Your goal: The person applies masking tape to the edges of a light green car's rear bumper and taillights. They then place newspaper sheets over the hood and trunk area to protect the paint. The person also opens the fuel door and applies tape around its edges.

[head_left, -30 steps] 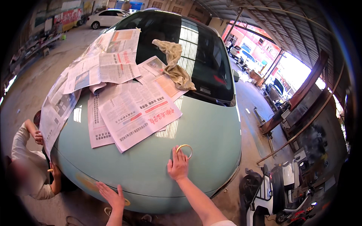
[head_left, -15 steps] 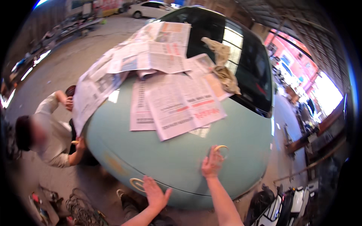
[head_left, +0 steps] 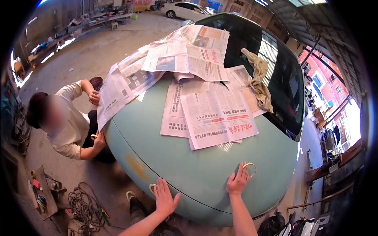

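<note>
Both my hands lie on the pale green car hood (head_left: 169,153) near its front edge. My left hand (head_left: 165,198) rests flat with fingers stretched out, beside the hood's seam. A roll of masking tape (head_left: 152,189) shows by its fingertips, partly covered by them. Farther right, my right hand (head_left: 238,181) lies palm down, fingers extended. At its fingertips is another tape roll (head_left: 254,169), tilted; whether the fingers grip either roll is not clear. Sheets of newspaper (head_left: 220,118) overlap across the hood, beyond both hands.
At left, a crouching person (head_left: 65,114) holds the newspaper's hanging edge; a tape roll (head_left: 94,137) is at one hand. A crumpled beige cloth (head_left: 259,80) lies against the dark windshield (head_left: 281,74). Coiled cable (head_left: 84,204) lies on the floor. Metal bars (head_left: 330,196) stand at right.
My view has swung left, so the car and newspapers appear farther right. My right hand and its tape roll sit slightly nearer to me. My left fingers cover more of their roll.
</note>
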Demonstrator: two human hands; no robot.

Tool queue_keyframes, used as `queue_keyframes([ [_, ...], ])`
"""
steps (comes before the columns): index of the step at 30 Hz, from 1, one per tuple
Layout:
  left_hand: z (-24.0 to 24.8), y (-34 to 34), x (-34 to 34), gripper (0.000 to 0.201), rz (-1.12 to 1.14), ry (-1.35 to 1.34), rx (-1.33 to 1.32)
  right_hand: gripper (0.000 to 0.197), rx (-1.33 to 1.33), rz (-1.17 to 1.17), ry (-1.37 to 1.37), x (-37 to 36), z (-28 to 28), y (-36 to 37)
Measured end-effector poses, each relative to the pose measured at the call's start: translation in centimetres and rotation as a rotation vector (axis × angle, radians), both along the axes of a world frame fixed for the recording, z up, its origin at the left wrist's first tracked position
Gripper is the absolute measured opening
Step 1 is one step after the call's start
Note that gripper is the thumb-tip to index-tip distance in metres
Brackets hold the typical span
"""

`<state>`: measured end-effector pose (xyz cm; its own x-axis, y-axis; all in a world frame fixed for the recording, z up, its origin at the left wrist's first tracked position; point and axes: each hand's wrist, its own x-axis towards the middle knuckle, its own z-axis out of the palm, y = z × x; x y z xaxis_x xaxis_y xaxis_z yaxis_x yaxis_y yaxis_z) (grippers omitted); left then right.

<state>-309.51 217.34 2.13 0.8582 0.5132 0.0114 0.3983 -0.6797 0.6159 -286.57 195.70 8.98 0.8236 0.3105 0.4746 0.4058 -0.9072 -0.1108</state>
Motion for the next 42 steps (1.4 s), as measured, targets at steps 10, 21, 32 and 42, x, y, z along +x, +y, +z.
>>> queue_keyframes([
  [10, 1.0, -4.2, 0.4, 0.105, -0.026, -0.005, 0.009, 0.065, 0.005, 0.004, -0.025, 0.2, -0.4, -0.1],
  [21, 2.7, -4.3, -4.7, 0.075, -0.399, -0.148, -0.063, 0.066, 0.006, -0.015, -0.026, 0.6, -0.2, -0.1],
  [32, -13.6, 7.5, -31.3, 0.054, 0.138, 1.084, -0.312, 0.063, 0.014, 0.060, -0.057, 0.4, -1.2, -0.6],
  [42, -14.2, 7.5, -34.0, 0.051, 0.149, 0.960, -0.441, 0.051, -0.070, 0.001, -0.120, 0.2, -2.8, -1.9],
])
